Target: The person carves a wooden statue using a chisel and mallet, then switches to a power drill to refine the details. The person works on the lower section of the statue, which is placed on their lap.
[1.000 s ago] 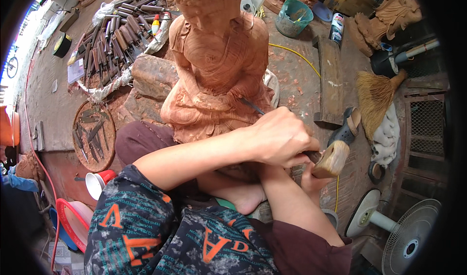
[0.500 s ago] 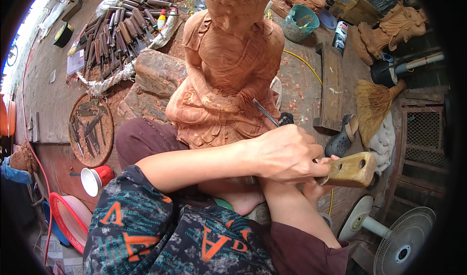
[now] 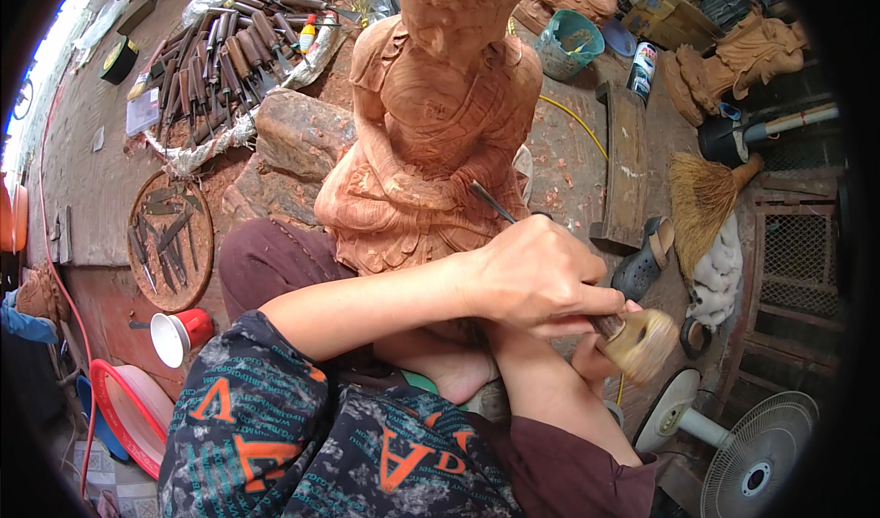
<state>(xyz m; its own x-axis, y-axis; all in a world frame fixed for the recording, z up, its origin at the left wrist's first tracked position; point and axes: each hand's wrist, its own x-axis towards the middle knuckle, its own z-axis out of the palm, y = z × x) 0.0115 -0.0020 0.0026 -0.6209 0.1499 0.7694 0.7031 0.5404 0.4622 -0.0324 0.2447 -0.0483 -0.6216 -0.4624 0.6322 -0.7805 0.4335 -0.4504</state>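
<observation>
A reddish wooden carving of a seated figure point(image 3: 440, 105) stands upright before me. My left hand point(image 3: 541, 275) is closed round a chisel point(image 3: 493, 202), whose blade meets the carving near its lap on the right. The chisel's brown handle end point(image 3: 607, 324) juts from the fist toward a pale wooden mallet point(image 3: 645, 346), smeared by motion; whether they touch I cannot tell. Partly hidden below the left hand, my right hand point(image 3: 591, 360) grips the mallet; its handle is out of sight.
Many chisels point(image 3: 229, 64) lie at the far left, with a round tray of blades point(image 3: 202, 261) nearer. Rough blocks point(image 3: 302, 133) flank the carving. On the right are a wooden beam point(image 3: 626, 170), a clog point(image 3: 640, 266), a broom point(image 3: 701, 202) and a fan point(image 3: 756, 472).
The mallet has swung left and slightly down, and its head has turned. My left hand stays on the chisel in nearly the same place. The carving appears slightly farther right.
</observation>
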